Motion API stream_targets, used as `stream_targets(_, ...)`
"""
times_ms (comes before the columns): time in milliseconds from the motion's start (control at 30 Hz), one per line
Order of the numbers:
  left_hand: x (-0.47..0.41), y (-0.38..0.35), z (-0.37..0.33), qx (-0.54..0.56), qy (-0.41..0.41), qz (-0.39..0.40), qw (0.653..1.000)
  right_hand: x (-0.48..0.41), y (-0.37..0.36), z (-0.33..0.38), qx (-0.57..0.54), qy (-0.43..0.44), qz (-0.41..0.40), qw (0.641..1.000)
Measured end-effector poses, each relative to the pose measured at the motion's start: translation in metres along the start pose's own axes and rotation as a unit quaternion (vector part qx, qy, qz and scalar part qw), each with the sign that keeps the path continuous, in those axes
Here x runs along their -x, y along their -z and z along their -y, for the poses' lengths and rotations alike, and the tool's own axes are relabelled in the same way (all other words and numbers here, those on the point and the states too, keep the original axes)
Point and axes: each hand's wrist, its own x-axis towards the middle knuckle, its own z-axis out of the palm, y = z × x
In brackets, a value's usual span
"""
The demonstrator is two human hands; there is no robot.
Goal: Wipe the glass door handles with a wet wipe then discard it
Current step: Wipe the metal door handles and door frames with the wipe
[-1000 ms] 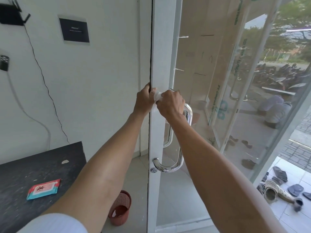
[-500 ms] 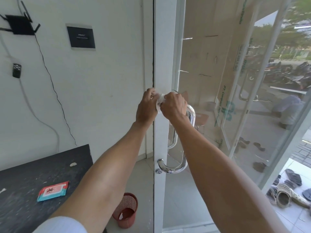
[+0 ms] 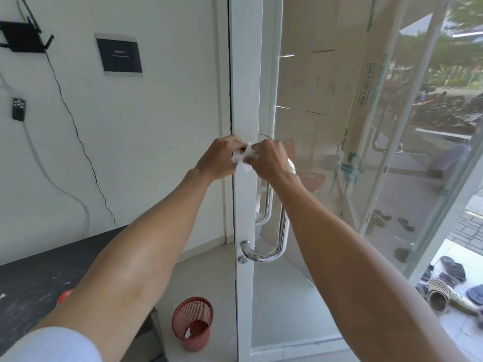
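Both hands have pulled a little away from the top of the door handle (image 3: 281,231) since the picture before, and they now meet in front of the white door frame (image 3: 245,74). More of the white wet wipe (image 3: 241,155) shows between them than before.

The left hand (image 3: 218,159) is closed, with its fingers pinching the left side of the wipe. The right hand (image 3: 269,159) is closed too, and its fingers pinch the right side of the wipe. The two hands are close together, with the crumpled wipe held between them. A small corner of the wipe hangs down under the fingers.

The shiny metal handle curves down the glass door (image 3: 326,152), just beside the right hand. Its lower end bends back to the frame, near a small round lock (image 3: 243,259). A second handle shows through the glass on the other side.

A red mesh bin (image 3: 193,322) stands on the floor by the foot of the frame, below the left arm. Something white lies inside it. A dark table (image 3: 31,283) sits at the lower left, and a bit of a red pack (image 3: 64,296) peeks out from behind the left arm. On the wall hang a black router (image 3: 23,39), a dark sign (image 3: 119,54) and a small remote (image 3: 18,108).
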Motion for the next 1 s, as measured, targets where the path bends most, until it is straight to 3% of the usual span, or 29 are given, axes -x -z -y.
stream_targets(233, -0.008, 0.008, -0.005, -0.01, -0.013, 0.04, 0.999, 0.001, 0.008, -0.01, -0.059, -0.024, 0.001, 0.998)
stream_targets(367, -0.01, 0.007, -0.009, -0.033, -0.012, 0.058, 0.998, -0.004, 0.011, 0.003, 0.03, -0.027, 0.012, 0.999)
stream_targets(467, -0.011, 0.001, -0.008, -0.069, 0.017, 0.056, 0.996, -0.002, 0.004, 0.018, 0.128, 0.013, -0.023, 0.991)
stream_targets(733, -0.023, -0.004, -0.005, -0.057, 0.069, 0.065, 0.994, 0.006, 0.013, -0.018, 0.066, 0.01, -0.017, 0.998)
stream_targets(1000, -0.025, -0.004, -0.012, -0.073, 0.102, 0.093, 0.988, 0.01, 0.018, -0.023, 0.144, -0.001, -0.039, 0.989)
